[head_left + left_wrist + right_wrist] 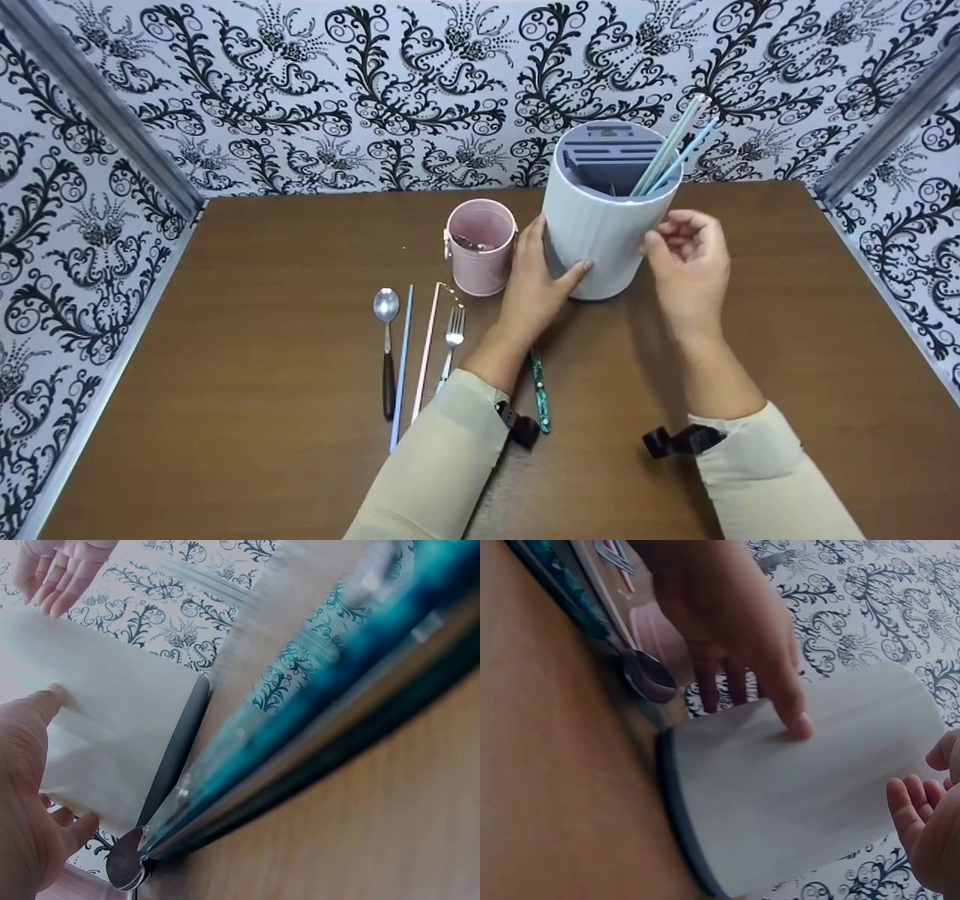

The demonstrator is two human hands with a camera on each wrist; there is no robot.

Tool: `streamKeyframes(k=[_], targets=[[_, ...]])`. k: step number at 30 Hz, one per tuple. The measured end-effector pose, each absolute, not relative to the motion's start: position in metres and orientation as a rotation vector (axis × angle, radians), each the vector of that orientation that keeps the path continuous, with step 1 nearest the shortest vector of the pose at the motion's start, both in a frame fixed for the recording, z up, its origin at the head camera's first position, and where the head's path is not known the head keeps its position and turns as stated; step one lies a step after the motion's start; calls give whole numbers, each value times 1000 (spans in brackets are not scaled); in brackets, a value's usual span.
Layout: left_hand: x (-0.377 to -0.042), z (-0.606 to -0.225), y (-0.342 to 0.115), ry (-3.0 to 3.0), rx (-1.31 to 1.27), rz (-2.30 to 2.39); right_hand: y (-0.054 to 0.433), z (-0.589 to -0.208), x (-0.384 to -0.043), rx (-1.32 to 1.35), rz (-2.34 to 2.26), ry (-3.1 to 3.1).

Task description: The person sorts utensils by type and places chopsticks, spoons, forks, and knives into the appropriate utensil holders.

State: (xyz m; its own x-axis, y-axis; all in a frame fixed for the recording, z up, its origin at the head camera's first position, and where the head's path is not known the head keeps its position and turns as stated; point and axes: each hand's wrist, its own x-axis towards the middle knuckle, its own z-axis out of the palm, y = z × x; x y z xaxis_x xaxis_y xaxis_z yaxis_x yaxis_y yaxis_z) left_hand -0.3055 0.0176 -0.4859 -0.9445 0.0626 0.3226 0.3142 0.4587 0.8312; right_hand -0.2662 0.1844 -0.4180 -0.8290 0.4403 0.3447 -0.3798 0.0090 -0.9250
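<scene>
A white cylindrical utensil holder [600, 240] with a grey slotted top stands on the table, with pale green and blue sticks [670, 154] leaning out of its right side. My left hand [534, 289] holds its lower left side, thumb across the front and fingers around the side. Close to the holder's right side is my right hand [690, 262], its fingers loosely bent and nothing in them. In the right wrist view, the right hand [930, 825] appears slightly apart from the white wall. A spoon with a green-blue marbled handle [540, 390] lies below my left forearm.
A pink cup [481, 259] with metal pieces inside stands left of the holder. To the left lie a black-handled spoon [387, 352], a blue stick [403, 360], a pink stick [427, 345] and a fork [454, 334]. Patterned walls [337, 97] border the wooden table [247, 360].
</scene>
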Motion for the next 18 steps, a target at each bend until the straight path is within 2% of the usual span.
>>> streamKeyframes(k=[18], targets=[[-307, -488, 19, -2461, -334, -1480, 191, -457, -264, -101, 1838, -1871]])
